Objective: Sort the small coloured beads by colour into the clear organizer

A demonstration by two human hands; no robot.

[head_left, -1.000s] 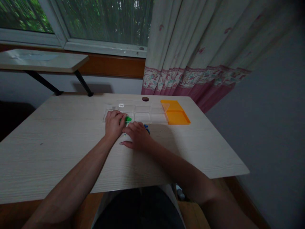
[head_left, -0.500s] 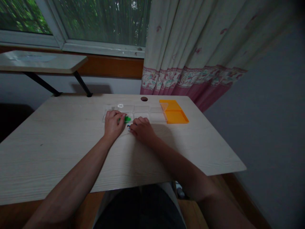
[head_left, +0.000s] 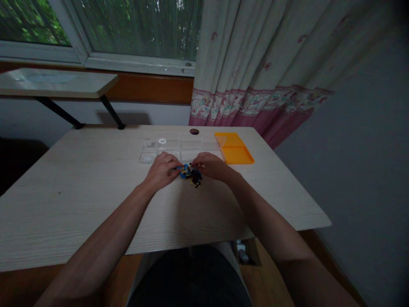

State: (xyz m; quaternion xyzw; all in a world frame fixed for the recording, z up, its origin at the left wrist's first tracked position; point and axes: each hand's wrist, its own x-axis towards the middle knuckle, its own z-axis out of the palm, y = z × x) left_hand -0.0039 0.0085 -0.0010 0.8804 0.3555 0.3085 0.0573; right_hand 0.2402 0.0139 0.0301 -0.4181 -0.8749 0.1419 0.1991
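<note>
A small heap of blue, black and pale yellow plastic pieces (head_left: 192,175) lies on the desk between my hands. On its left side, my left hand (head_left: 162,171) has its fingers curled, the tips touching the edge of the heap. My right hand (head_left: 211,165) reaches over the heap's right side with fingers bent together. Whatever sits between the fingertips of either hand is too small to make out. Just behind the hands lies a clear plastic compartment box (head_left: 169,144), partly covered by them.
An orange tray or lid (head_left: 237,148) lies at the box's right end, partly overlapped by clear plastic. A round hole (head_left: 194,131) is near the desk's back edge. A raised shelf (head_left: 64,83) stands at the back left, and a curtain (head_left: 236,102) hangs behind the desk.
Both hands have moved right. The green pieces by my left hand are out of sight, and the blue, black and yellow heap now shows between the hands.
</note>
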